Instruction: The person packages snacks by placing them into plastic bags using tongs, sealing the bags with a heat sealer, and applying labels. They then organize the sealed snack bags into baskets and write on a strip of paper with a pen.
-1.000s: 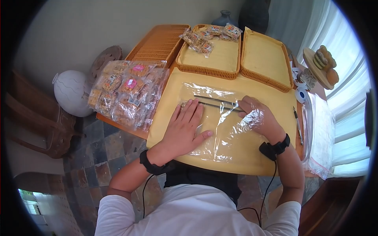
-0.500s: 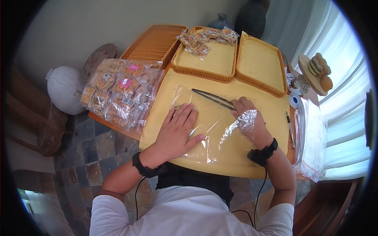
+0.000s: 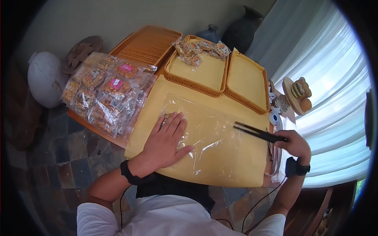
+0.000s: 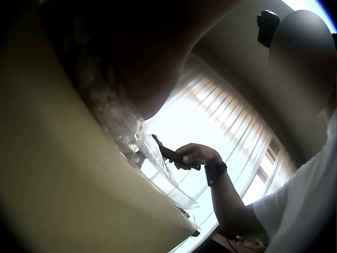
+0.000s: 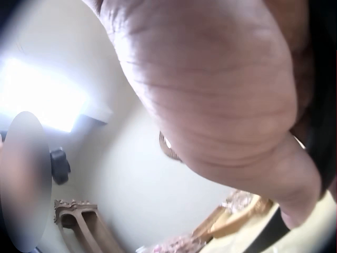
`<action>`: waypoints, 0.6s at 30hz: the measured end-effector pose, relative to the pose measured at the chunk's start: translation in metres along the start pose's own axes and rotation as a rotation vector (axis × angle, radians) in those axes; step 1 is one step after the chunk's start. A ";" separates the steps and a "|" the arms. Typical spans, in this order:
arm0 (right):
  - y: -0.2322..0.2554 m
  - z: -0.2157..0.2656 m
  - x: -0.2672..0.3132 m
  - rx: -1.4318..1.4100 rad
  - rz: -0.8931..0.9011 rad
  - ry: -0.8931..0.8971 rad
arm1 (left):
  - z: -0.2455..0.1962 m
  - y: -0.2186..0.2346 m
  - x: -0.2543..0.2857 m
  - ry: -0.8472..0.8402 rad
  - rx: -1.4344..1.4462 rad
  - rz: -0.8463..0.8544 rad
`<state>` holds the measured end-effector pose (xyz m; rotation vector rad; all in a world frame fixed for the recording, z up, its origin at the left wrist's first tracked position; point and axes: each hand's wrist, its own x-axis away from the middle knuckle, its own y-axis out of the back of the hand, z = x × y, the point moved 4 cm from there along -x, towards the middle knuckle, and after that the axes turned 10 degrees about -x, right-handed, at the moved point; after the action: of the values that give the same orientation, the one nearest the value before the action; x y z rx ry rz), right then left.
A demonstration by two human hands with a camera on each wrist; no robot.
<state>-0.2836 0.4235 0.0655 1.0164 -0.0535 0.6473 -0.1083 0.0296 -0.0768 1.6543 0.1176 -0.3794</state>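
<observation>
My left hand [image 3: 167, 143] lies flat with straight fingers on a clear plastic bag [image 3: 212, 137], which is spread over the yellow mat. Under its fingertips, at the bag's left end, a nutty snack piece [image 3: 167, 116] partly shows; the rest is hidden by the fingers. Off to the right, my right hand [image 3: 294, 144] grips dark tongs [image 3: 260, 133] by their closed end. Their two tips point left, over the bag's right edge, with a narrow gap between them and nothing in it. The left wrist view also shows the tongs [image 4: 171, 154] raised above the table.
Packed bags of snacks [image 3: 108, 92] are heaped at the mat's left. Behind stand a bare wicker tray [image 3: 145, 45], a lined tray [image 3: 197, 76] holding several packs, and another lined tray [image 3: 246, 82]. A tape roll [image 3: 275, 117] and a cake stand [image 3: 293, 96] are at the right.
My right hand has drawn back to the right, out of the bag, with the tongs. My left hand stays on the bag over the snack piece. The head view has turned to the right.
</observation>
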 end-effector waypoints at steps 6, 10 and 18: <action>0.050 0.029 -0.049 -0.129 -0.185 -0.009 | 0.001 0.000 0.001 0.018 0.013 -0.034; 0.024 0.067 -0.143 0.084 -0.217 0.124 | 0.001 0.000 0.003 0.038 0.031 -0.036; -0.005 0.122 -0.298 0.079 -0.073 0.136 | 0.002 -0.005 0.007 0.043 -0.004 -0.059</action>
<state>-0.4932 0.1817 0.0284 1.0425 0.1289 0.6541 -0.1038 0.0269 -0.0843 1.6584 0.1991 -0.3885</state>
